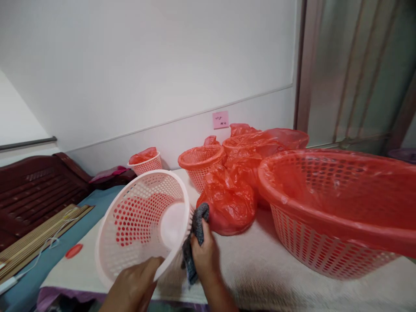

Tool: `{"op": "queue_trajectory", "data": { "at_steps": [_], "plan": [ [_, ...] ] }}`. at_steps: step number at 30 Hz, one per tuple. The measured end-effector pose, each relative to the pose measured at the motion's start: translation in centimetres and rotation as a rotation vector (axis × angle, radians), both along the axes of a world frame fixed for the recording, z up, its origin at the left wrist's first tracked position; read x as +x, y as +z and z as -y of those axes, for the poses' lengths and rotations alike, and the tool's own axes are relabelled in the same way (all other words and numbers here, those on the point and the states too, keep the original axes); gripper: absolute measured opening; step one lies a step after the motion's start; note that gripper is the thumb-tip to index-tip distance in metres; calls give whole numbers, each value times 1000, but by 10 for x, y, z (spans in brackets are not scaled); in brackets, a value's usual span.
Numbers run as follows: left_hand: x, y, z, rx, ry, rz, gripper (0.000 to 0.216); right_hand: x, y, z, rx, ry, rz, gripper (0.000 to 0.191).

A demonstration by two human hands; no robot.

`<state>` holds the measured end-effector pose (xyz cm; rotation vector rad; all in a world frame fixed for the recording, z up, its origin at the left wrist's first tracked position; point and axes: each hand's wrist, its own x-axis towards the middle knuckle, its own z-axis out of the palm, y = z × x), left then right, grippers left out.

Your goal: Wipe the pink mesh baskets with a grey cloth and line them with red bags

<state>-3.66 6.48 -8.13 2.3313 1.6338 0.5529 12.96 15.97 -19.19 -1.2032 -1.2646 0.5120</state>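
Observation:
A white perforated plastic basket (187, 203) is tipped on its side, its mouth facing me, and red shows through its holes. My left hand (138, 281) grips the lower rim with closed fingers. In my right hand (205, 251) is a dark grey cloth (198, 221), bunched up and touching the outside of the basket's wall. Just beyond that hand sits a knotted red plastic bag (227, 203); what it contains cannot be seen.
A large basket lined with red plastic (325, 242) stands at right. Behind are a smaller red-lined basket (201, 158) and a small white basket (149, 165). A red disc (74, 251) lies on the pale table cover (247, 260). A pink note (220, 120) is on the wall.

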Motion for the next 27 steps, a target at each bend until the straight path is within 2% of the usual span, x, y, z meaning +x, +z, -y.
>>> {"op": "queue_trajectory", "data": {
  "at_steps": [3, 6, 8, 9, 13, 15, 18, 23, 25, 27],
  "plan": [
    [14, 26, -2, -27, 113, 192, 24, -8, 17, 23, 298, 115, 95, 57],
    [17, 41, -4, -33, 183, 374, 24, -12, 26, 39, 509, 226, 225, 68],
    [15, 46, -7, -54, 251, 492, 26, -11, 24, 37, 509, 204, 280, 70],
    [14, 48, -8, -67, 296, 547, 28, -9, 21, 32, 459, 164, 276, 68],
    [13, 55, -11, -66, 472, 719, 43, 7, 3, 0, 82, -36, 129, 53],
    [14, 58, -13, -57, 496, 755, 45, 13, 0, -9, -15, -66, 80, 49],
    [17, 61, -20, -123, 465, 761, 42, 10, 11, 3, 72, -4, 98, 52],
    [26, 69, -29, -230, 371, 862, 35, -26, 36, 61, 457, 232, 315, 70],
    [27, 71, -29, -221, 341, 860, 33, -38, 37, 73, 554, 246, 395, 68],
    [25, 71, -29, -223, 365, 859, 35, -41, 33, 70, 552, 222, 409, 62]
  ]
}}
